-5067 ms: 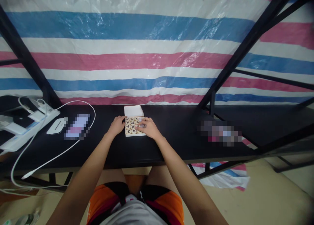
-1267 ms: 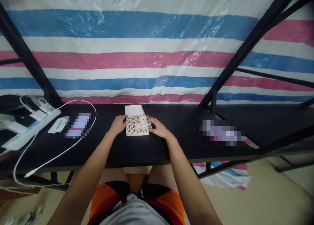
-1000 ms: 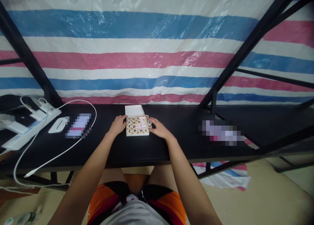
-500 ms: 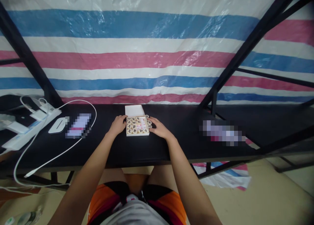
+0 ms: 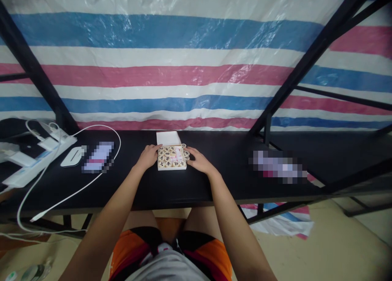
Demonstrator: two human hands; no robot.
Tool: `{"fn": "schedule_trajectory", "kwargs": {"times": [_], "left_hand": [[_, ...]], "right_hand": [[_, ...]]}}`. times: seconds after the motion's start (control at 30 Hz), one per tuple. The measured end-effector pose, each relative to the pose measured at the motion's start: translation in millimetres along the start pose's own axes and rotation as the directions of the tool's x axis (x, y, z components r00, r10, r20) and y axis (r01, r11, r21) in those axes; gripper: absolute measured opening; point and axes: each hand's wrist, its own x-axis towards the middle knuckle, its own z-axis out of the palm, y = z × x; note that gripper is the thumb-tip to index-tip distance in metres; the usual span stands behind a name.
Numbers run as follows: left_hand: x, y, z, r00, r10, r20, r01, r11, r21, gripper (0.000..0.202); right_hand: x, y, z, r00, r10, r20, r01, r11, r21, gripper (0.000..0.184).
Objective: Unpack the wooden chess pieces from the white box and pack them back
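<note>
Open white box (image 5: 172, 168) of round pieces (image 5: 167, 153), on black desk (image 5: 180, 188) between left hand (image 5: 148, 155) and right hand (image 5: 199, 161).
Pieces bore black characters, too small to read. Box faced upward, near edge roughly parallel to desk front; long axis unclear. Left hand lay at far-left corner; right, part-curled, adjoined loose pieces (image 5: 186, 153) rightward. Whether either gripped could not be told.

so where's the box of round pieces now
In the head view, the box sits just left of centre on the black tabletop, between left hand and right hand.
</note>
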Motion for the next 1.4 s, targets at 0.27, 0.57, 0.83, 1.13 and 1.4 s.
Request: {"fn": "schedule_trajectory", "kwargs": {"times": [0.27, 0.57, 0.83, 1.13, 1.4], "left_hand": [[1.0, -0.6, 0.8, 1.0, -0.013, -0.013, 0.013, 1.0, -0.019, 0.047], [0.8, -0.4, 0.0, 1.0, -0.009, -0.011, 0.009, 1.0, -0.005, 0.047], [2.7, -3.9, 3.7, 1.0, -0.007, -0.026, 0.007, 1.0, -0.011, 0.047], [1.9, -2.9, 2.0, 1.0, -0.013, -0.018, 0.012, 1.0, -0.014, 0.047], [0.8, -2.1, -0.4, 1.0, -0.006, -0.013, 0.006, 1.0, -0.014, 0.047]], "right_hand": [[-0.3, -1.5, -0.9, 1.0, 0.007, 0.005, -0.007, 1.0, -0.008, 0.063], [0.8, 0.3, 1.2, 1.0, 0.008, -0.017, -0.008, 1.0, -0.007, 0.062], [0.1, -2.1, 1.0, 0.999, 0.017, -0.029, -0.017, 1.0, -0.011, 0.06], [0.9, 0.3, 2.0, 0.999, 0.006, -0.031, -0.007, 1.0, -0.028, 0.06], [2.1, 1.9, 5.1, 0.984, -0.058, -0.169, 0.058, 0.998, -0.005, 0.048]]}}
